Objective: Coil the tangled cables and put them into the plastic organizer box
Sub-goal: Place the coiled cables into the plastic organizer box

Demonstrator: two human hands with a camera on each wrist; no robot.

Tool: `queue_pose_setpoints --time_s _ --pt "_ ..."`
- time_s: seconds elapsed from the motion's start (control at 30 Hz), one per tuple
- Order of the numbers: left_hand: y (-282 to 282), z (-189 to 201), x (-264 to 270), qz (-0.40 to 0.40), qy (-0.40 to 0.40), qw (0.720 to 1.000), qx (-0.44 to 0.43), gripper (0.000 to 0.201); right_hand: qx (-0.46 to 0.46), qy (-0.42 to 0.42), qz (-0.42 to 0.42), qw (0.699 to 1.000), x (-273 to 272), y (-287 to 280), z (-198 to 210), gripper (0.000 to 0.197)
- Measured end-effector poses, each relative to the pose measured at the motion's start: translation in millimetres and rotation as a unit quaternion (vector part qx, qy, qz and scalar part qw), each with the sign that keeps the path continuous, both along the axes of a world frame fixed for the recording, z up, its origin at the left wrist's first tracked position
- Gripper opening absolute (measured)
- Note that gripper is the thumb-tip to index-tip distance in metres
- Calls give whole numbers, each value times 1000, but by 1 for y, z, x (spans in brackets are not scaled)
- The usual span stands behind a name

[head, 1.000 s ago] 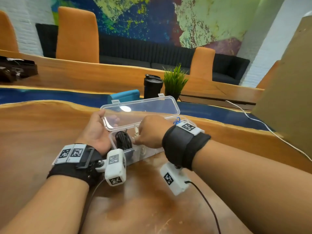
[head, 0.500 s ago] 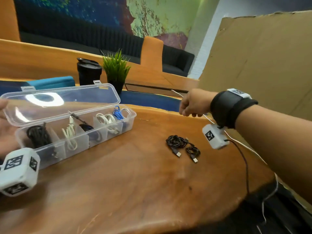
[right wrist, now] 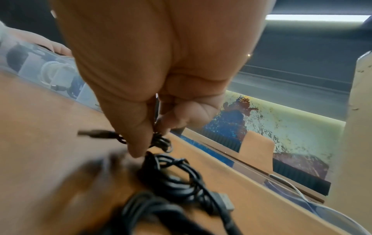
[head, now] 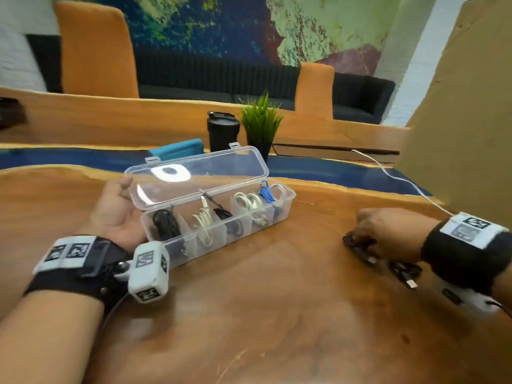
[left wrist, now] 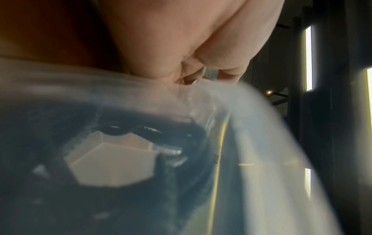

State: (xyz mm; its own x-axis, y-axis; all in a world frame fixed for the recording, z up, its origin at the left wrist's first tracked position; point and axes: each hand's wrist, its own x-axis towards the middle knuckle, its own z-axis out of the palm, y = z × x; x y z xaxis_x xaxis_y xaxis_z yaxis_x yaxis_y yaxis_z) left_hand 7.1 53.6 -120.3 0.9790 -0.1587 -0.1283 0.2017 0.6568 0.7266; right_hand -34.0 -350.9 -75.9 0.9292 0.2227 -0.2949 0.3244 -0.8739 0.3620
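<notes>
The right hand (head: 385,234) is down on the tangled black cable (right wrist: 173,179) at the table's right side, thumb and fingertips pinching a strand. The organizer box (head: 285,202) lies well off to its left — long axis running left-near to right-far — steadied by the left hand (head: 116,214), fingers relaxed against its end.

Clear organizer box (head: 286,202) lid open; tangled black cables (right wrist: 171,179) on table
</notes>
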Motion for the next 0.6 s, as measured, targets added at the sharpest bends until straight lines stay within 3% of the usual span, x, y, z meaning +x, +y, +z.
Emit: queue_pose_setpoints --time_s 0.07,0.17,0.2,0.27,0.33,0.37,0.47,0.53,0.6 --pt "14 -3 9 17 -11 1000 2 74 39 -28 1 999 -3 7 15 10" --pt "40 -20 29 25 25 999 -17 92 203 -130 -39 970 1 22 40 22" --pt "40 -20 28 31 32 999 -21 90 301 -143 -57 941 0 34 48 19" --pt "41 -25 32 24 39 998 -38 86 495 -121 -92 856 2 66 58 9" --pt "45 -28 36 37 58 997 -43 87 613 -63 -111 780 4 110 63 10" --pt "44 -29 37 41 63 996 -46 86 638 -36 -109 761 6 133 63 12" --pt "39 -24 34 63 59 995 -45 68 651 25 -86 754 14 198 55 13" --pt "40 -26 35 84 65 994 -29 47 621 45 -86 778 22 231 46 13" --pt "40 -28 35 96 72 993 -20 39 569 57 -102 814 32 254 36 11"
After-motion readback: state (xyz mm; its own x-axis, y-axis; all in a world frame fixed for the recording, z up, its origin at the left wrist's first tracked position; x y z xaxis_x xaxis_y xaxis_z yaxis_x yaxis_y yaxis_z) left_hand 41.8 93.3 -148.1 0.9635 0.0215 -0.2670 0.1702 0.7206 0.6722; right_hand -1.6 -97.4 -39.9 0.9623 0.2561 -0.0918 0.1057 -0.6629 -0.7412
